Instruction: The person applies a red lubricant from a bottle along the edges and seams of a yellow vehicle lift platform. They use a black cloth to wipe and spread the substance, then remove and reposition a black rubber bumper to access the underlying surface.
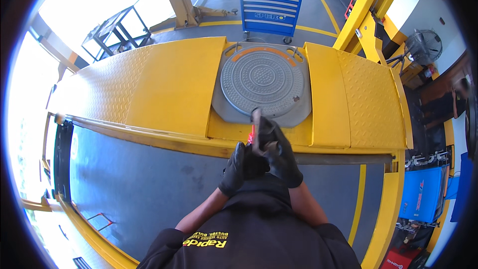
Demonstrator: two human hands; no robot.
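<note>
Both hands wear black gloves and are close together in front of my chest, near the edge of a yellow lift platform (174, 84). My right hand (279, 154) is closed around a dark, greyish-brown item (257, 132) that looks soft, perhaps cloth; its kind is unclear. A small bright red piece (251, 135) shows beside it. To its left, my left hand (233, 172) has its fingers pressed together against something black, mostly hidden between the hands. Just beyond lies a round grey turn plate (263, 80) with a dimpled top and an orange strip, set into the platform.
A blue tool cabinet (271, 7) on casters stands behind the platform. Far left is a black metal cart (117, 32). Yellow posts (177, 0) rise at the back. At right are a fan (423, 45), another person (443, 107) and a blue equipment cabinet (422, 194).
</note>
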